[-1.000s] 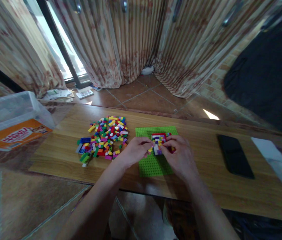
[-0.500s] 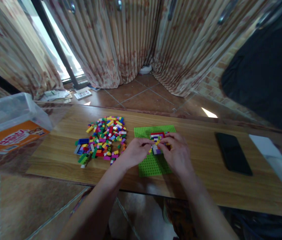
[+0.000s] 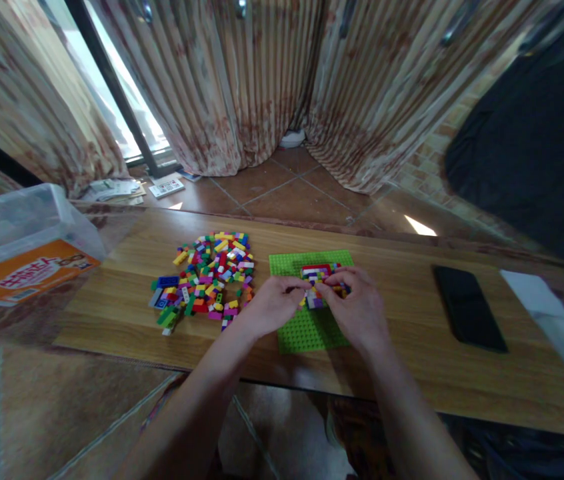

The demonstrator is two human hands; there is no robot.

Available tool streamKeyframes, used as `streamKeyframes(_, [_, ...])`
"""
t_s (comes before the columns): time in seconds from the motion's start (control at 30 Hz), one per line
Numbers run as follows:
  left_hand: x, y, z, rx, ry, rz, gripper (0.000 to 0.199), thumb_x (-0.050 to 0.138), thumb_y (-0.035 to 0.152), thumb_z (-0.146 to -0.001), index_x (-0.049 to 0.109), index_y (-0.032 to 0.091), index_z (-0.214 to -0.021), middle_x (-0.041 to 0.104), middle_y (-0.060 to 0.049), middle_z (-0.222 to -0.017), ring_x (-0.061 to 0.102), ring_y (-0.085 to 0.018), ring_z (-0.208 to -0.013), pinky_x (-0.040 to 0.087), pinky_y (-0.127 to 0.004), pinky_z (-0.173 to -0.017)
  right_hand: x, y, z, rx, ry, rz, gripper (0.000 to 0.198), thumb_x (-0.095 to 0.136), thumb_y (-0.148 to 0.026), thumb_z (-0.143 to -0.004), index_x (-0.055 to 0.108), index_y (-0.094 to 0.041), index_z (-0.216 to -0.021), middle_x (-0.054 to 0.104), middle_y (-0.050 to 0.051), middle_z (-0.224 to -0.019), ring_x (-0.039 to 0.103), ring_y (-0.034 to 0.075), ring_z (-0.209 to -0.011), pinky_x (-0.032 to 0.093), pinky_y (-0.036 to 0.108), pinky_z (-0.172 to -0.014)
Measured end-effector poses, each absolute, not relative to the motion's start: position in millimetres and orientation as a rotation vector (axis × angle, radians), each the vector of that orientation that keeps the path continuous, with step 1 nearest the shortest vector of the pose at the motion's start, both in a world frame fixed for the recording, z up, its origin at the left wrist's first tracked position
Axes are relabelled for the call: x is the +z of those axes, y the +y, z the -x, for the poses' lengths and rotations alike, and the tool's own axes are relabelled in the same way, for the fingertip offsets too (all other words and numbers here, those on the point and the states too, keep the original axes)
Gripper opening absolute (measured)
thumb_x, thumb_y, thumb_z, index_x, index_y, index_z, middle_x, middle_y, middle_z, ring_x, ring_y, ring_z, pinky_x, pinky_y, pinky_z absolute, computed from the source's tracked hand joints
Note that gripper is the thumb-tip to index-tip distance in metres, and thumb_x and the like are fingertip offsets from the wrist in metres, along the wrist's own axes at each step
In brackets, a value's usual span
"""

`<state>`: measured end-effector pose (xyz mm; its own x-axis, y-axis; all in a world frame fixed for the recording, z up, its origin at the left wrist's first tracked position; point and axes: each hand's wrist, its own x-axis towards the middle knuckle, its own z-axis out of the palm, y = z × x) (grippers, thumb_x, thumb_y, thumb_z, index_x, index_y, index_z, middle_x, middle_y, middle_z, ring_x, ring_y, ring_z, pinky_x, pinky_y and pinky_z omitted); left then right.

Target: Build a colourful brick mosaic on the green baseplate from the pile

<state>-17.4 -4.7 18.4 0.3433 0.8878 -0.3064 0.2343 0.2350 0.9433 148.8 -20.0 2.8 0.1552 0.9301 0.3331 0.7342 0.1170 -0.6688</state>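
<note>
Bin [image 3: 29,252] contents unclear; left hand [image 3: 278,305] and right hand [image 3: 357,305], fingers narrowed, stay at the bricks [image 3: 315,302], grip unclear.

A home is suggested by long patterned curtains [image 3: 272,87] beside a window [image 3: 152,131], a brown tiled floor [image 3: 275,190] and toy bricks [image 3: 202,291] spread on a wooden table [image 3: 412,320].

- Before me, the table [image 3: 422,347]: smooth wood grain, faintly glossy.
- At my twelve o'clock, the board [image 3: 307,335]: studded plastic, slight sheen.
- At eleven, the bricks [image 3: 205,280]: smooth, shiny plastic.
- At ten, the bin [image 3: 17,217]: clear, glossy plastic.
- At two, the phone [image 3: 469,308]: smooth; beside it, matt paper [image 3: 537,297].
- Beyond, at twelve, the curtains [image 3: 262,87]: matt, pleated cloth; the floor [image 3: 282,183]: glossy tile.
</note>
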Motion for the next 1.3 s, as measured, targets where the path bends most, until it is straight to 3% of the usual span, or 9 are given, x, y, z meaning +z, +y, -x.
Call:
streamKeyframes(0.5, [17,-4,17,0.627,1.184,-1.347,0.028,0.049,0.024,-0.081,0.075,0.015,-0.088,0.048,0.005,-0.051,0.042,-0.010,-0.048,0.030,-0.023,-0.049,-2,-20,-148,0.295,-1.686,1.675,0.006,0.070,-0.024,-0.072,0.065,-0.022,-0.070,0.060,0.011,-0.105,0.055,0.030,-0.106,0.043,0.048,-0.092])
streamKeyframes(1.0, [14,-3,16,0.623,1.166,-1.352,0.030,0.047,0.026,-0.083,0.073,0.014,-0.091,0.047,0.005,-0.055,0.041,-0.009,-0.049,0.031,-0.022,-0.050,2,-19,-149,0.337,-1.601,1.664,0.015,0.065,-0.034,-0.080,0.065,-0.020,-0.075,0.061,0.012,-0.103,0.057,0.028,-0.103,0.043,0.047,-0.095])
streamKeyframes(1.3, [9,-1,16,0.618,1.142,-1.355,0.030,0.046,0.027,-0.083,0.072,0.014,-0.089,0.047,0.006,-0.055,0.040,-0.008,-0.046,0.029,-0.022,-0.047,-13,-12,-139,0.215,-1.530,1.738,0.025,0.067,-0.043,-0.079,0.062,-0.019,-0.083,0.056,0.014,-0.108,0.050,0.030,-0.110,0.040,0.049,-0.100])
